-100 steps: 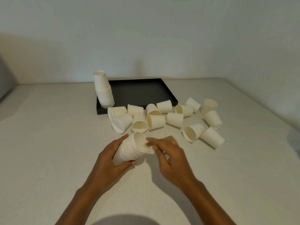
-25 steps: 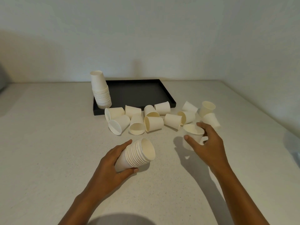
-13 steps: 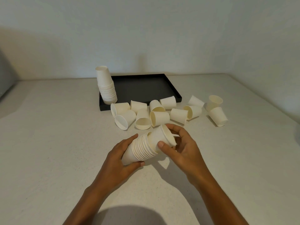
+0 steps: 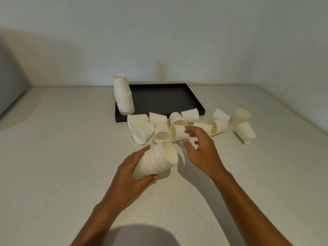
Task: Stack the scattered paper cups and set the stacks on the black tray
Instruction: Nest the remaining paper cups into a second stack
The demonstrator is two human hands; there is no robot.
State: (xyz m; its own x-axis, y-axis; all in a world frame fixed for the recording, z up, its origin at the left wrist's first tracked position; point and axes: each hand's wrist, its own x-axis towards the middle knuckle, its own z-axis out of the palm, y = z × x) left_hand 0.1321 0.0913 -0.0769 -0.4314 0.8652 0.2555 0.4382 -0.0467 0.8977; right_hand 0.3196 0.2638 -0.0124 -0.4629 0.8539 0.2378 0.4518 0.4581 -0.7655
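My left hand grips a tilted stack of nested white paper cups, its mouth facing up and to the right. My right hand hovers with fingers spread just right of the stack, its fingertips at a cup lying on its side; it holds nothing. Several more loose cups lie scattered across the table in front of the black tray. An upside-down stack of cups stands on the tray's near left corner.
The pale speckled table runs to white walls behind and to the right. Two cups sit apart at the far right of the scatter. A grey object stands at the left edge.
My right hand pushed a picked-up cup into the held stack, then let go and moved up toward the loose cups. The stack in my left hand stayed in place.
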